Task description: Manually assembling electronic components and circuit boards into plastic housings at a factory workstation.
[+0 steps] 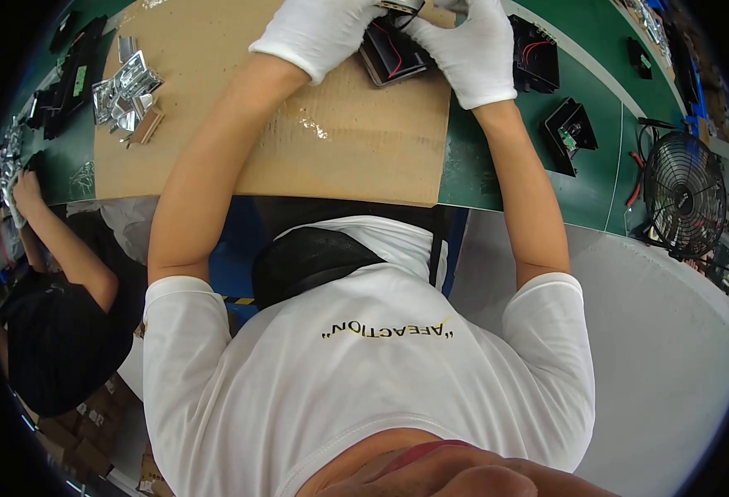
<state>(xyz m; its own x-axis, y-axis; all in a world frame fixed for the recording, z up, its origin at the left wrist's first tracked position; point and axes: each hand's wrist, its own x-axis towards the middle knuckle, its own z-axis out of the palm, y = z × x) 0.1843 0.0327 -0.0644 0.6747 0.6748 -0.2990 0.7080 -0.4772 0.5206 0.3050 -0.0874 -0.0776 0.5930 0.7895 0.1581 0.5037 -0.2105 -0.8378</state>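
You're working at the far end of the cardboard sheet [282, 166], and your white-gloved left hand [319, 35] and right hand [474, 56] are hovering around a small dark part [402, 7]. It's sitting between them, just above a black housing [412, 63] where a red wire [397, 56] is showing. Your fingertips are running out past the upper edge, so I can't tell which hand is gripping, or how narrowly. You seem to be mid-assembly, perhaps wiring or fitting that part; the next move looks to be calling for steady support and an unpinched wire. Beyond your right hand, a second housing [542, 76] is lying on the green table [469, 170].
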